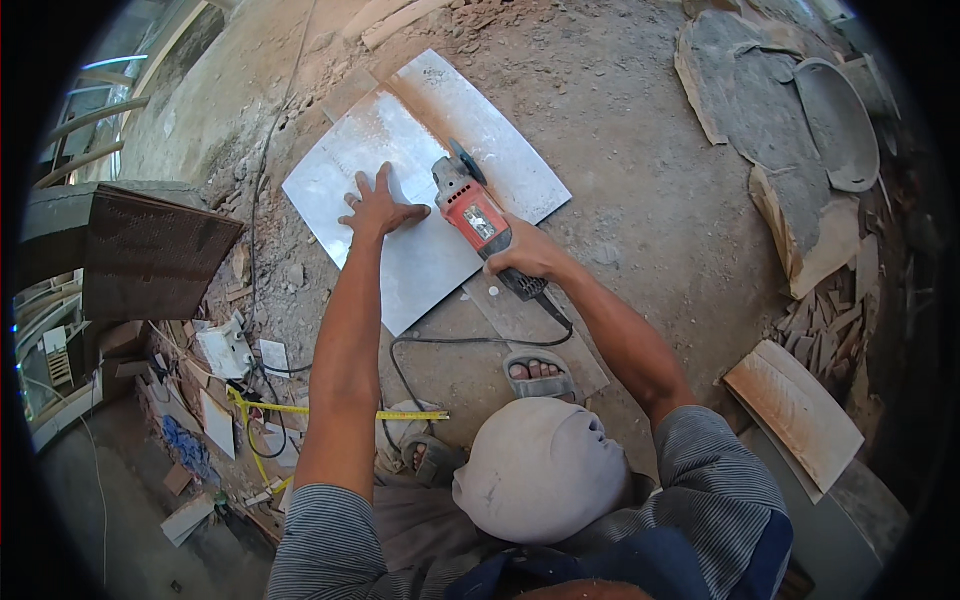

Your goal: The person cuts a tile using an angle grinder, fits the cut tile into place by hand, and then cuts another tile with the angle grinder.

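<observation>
1 pale tile (335,180) lies flat on the dusty dirt floor (640,190), a brown-stained strip running across it. L hand (375,208) is on the tile, grip spread, fingers apart. R hand (525,250) has its grip wrapped round the grinder (478,218), disc (466,161) over the tile nr the strip; can't tell if it touches. Cord (470,341) loops back past a sandal (540,378). Room's rough: scraps (218,422) & yellow tape (410,415) to L, also brown board (155,255); R side has shards (835,320), grey basin (838,125), stained panel (800,405).
</observation>
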A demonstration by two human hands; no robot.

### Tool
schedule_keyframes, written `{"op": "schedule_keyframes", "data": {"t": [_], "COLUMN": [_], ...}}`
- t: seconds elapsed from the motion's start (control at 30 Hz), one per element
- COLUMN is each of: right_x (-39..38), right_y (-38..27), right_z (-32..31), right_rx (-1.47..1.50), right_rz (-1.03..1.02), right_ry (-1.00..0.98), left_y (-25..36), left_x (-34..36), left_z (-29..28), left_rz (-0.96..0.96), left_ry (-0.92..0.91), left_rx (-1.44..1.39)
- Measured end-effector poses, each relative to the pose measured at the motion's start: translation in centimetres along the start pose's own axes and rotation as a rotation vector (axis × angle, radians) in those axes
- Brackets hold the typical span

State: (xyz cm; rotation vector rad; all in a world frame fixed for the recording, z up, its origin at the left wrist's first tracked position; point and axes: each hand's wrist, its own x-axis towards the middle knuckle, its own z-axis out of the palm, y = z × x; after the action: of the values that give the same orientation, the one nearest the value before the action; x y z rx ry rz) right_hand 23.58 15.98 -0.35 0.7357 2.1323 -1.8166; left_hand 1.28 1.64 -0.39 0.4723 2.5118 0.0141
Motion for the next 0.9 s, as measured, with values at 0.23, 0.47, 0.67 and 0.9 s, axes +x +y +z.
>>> {"op": "schedule_keyframes", "data": {"t": [0.23,0.47,0.67,0.9], "right_x": [-7.0,-9.5,-5.8,-9.5], "right_y": [1.8,2.2,1.6,3.2], "right_z": [-0.3,-0.4,-0.2,-0.3], "right_rx": [-0.045,-0.007,0.007,-0.038], "right_rz": [0.111,0.113,0.076,0.136], "right_ry": [-0.015,-0.024,-0.029,-0.028], "left_y": [-0.2,-0.2,-0.2,-0.2], "left_x": [0.1,0.1,0.1,0.1], "left_z": [0.0,0.1,0.0,0.0], "left_rz": [0.019,0.018,0.011,0.010], "left_ry": [0.015,0.021,0.017,0.019], "left_rx": [0.008,0.003,-0.003,0.006]}}
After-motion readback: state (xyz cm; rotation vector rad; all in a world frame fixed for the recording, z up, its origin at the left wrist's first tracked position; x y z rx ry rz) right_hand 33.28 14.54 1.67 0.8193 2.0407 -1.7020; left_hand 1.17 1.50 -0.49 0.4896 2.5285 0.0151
